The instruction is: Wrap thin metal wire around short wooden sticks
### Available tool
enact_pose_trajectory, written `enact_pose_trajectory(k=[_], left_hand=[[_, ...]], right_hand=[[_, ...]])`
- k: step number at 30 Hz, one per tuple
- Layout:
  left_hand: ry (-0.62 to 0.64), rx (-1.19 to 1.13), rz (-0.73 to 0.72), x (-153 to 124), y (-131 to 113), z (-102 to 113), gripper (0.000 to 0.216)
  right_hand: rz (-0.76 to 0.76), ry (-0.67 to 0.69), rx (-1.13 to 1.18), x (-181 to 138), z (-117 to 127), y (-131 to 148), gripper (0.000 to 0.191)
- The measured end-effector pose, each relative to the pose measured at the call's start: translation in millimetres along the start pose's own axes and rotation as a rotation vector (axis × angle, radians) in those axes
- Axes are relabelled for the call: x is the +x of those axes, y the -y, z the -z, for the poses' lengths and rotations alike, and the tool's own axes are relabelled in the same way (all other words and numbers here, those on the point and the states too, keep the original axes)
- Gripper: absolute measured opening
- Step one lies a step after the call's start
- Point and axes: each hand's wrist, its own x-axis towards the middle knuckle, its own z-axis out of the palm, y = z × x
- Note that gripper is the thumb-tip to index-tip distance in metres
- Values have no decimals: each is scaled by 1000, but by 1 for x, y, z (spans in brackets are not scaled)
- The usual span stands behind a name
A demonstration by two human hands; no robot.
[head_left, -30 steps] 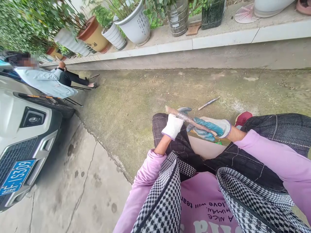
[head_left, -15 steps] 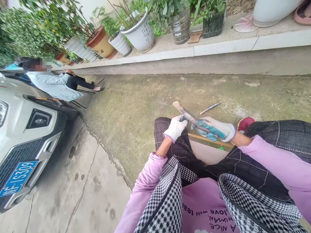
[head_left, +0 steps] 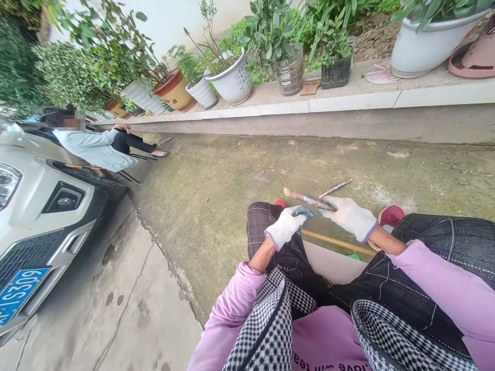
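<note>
Both hands wear white gloves with blue-green palms, above my knees in dark checked trousers. My right hand (head_left: 350, 216) is closed round one end of a short brown stick (head_left: 305, 198) wound with silvery wire, which points left over the ground. My left hand (head_left: 288, 225) sits just below the stick, fingers curled, with nothing visible in it. A thin wire-wound rod (head_left: 334, 188) lies on the concrete just beyond the stick. A long yellowish pole (head_left: 332, 242) runs under my hands across my legs.
A white car (head_left: 34, 206) with a blue plate stands at the left. Another person in a pale jacket (head_left: 96, 147) sits on the ground beside it. Potted plants (head_left: 232, 77) line a raised ledge along the far side of the mossy concrete.
My right hand turned palm down and swung the stick from tilted to nearly level. My left hand let go of it and dropped below. The view tilted up.
</note>
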Motion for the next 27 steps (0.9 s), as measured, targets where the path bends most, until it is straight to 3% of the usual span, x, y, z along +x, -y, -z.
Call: enact_pose_trajectory(k=[7, 13, 20, 27], left_hand=[[0, 29, 0, 4, 14, 1, 29], [-63, 211, -175, 6, 19, 7, 22], [-2, -14, 57, 2, 6, -9, 29], [43, -10, 78, 17, 5, -25, 35]], right_hand=[[49, -1, -129, 0, -4, -3, 46], [74, -4, -143, 3, -9, -6, 45], [134, -12, -141, -5, -3, -9, 45], [45, -34, -245, -13, 5, -17, 50]])
